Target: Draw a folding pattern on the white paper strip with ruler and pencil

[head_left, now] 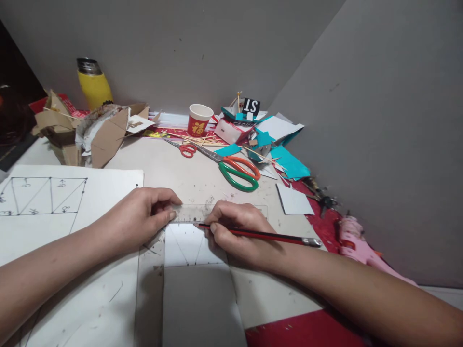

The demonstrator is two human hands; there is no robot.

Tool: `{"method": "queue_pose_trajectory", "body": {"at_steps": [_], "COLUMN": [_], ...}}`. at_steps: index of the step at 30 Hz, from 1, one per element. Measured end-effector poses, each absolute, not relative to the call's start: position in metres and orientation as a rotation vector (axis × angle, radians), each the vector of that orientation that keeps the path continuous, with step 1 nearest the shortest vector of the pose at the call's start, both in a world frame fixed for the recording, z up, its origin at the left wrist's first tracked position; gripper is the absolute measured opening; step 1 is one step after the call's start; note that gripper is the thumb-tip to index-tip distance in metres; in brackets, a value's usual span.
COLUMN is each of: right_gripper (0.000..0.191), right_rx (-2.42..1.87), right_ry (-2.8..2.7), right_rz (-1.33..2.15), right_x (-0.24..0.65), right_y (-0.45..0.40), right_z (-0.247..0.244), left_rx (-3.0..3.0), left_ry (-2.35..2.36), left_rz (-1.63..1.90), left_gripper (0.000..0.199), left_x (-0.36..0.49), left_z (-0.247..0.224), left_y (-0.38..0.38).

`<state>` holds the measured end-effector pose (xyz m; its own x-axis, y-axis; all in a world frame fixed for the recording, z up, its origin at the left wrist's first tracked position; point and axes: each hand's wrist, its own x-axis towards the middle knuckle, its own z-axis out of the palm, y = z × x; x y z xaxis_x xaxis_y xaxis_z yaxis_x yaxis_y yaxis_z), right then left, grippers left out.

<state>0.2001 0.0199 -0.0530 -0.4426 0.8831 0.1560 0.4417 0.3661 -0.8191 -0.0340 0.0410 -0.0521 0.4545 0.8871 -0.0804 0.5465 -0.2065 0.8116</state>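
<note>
A clear ruler (188, 213) lies across the top edge of a white card (181, 258) marked with slanting pencil lines. My left hand (144, 217) pinches the ruler's left end between thumb and fingers. A red and black pencil (267, 234) is held in my right hand (237, 231), its tip touching near the ruler's lower edge. The fingers of that hand also rest by the ruler and cover part of it. On the left lies a large white sheet (104, 270) with a drawn strip of triangles and handwritten marks.
Green and orange scissors (238, 174) and small red scissors (187, 150) lie beyond my hands. Behind are a paper cup (199, 120), a yellow bottle (94, 89), cardboard pieces (108, 140) and teal paper (291, 163). A pink glue gun (358, 246) lies at right.
</note>
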Motion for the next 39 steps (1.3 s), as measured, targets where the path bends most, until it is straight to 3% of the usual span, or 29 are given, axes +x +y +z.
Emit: {"method": "queue_pose_trajectory", "body": {"at_steps": [5,30,39], "right_gripper": [0.013,0.016,0.019], "right_rx": [-1.2,-1.057,-1.085], "right_ry": [-2.012,-2.181,-2.188], "right_rz": [1.062,0.796,0.855], "right_x": [0.2025,0.202,0.2023], "right_y": [0.0218,0.0223,0.0211], "right_z": [-0.049,-0.0493,-0.0433], "left_rx": [1.884,1.88,1.882], "left_ry": [1.204,1.209,1.237], "left_rz": [0.534,0.538,0.505], "left_gripper": [0.021,0.021,0.026], "left_x": [-0.0338,-0.0333,-0.034], "left_z": [-0.0521,-0.0535,-0.0495], "left_y": [0.0408,0.0415,0.0374]}}
